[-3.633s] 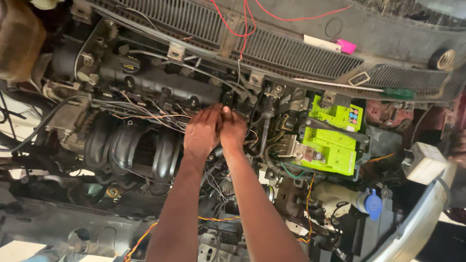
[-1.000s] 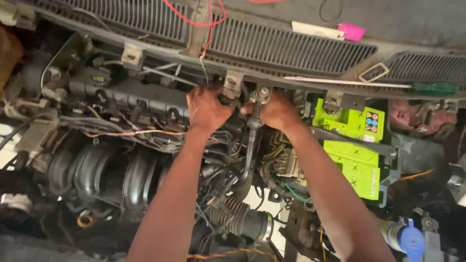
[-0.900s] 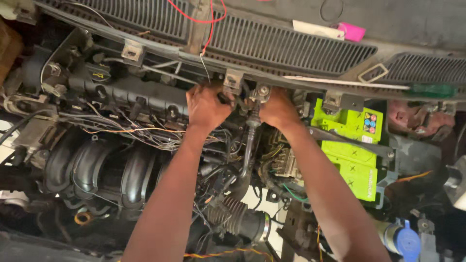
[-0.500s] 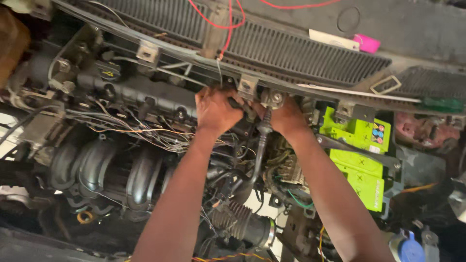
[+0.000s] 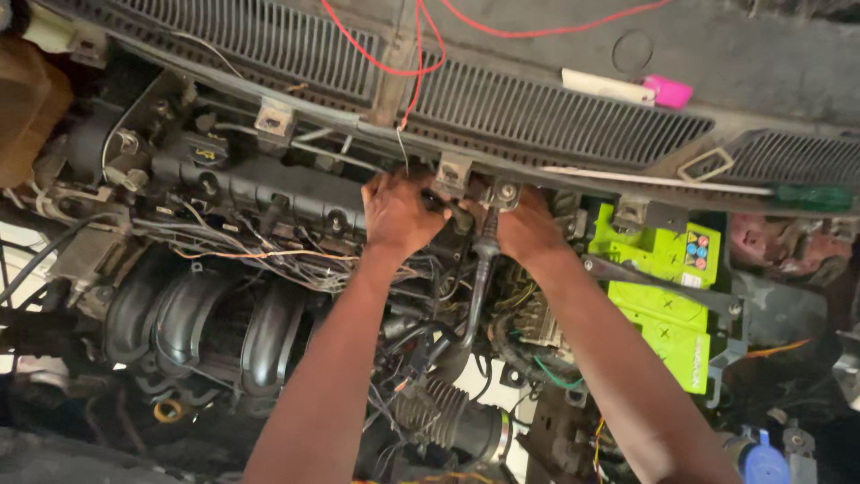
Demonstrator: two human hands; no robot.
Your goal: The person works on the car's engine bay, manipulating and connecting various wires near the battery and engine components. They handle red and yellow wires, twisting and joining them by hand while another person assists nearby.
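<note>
I look down into a car's engine bay. My left hand (image 5: pixel 397 212) reaches to the back of the bay, fingers curled around dark parts just under a metal bracket (image 5: pixel 454 171) on the cowl edge. My right hand (image 5: pixel 527 229) is close beside it, fingers tucked behind a bolted bracket (image 5: pixel 503 194) and a dark pipe (image 5: pixel 477 280) that runs down between my arms. What the fingers grip is hidden. A bundle of thin wires (image 5: pixel 269 260) lies left of my left wrist.
A black intake manifold (image 5: pixel 210 327) fills the left. A bright green battery (image 5: pixel 667 300) sits to the right under a metal strap. The grilled cowl panel (image 5: pixel 537 108) with red wires (image 5: pixel 417 54), a pink object (image 5: pixel 667 91) and a green-handled screwdriver (image 5: pixel 806 197) runs along the back. A ribbed hose (image 5: pixel 448 417) lies below.
Earlier both hands worked together lower in the middle of the bay. They have since moved up to the cowl edge and spread slightly apart; in the last second they have stayed there while the view shifted a little.
</note>
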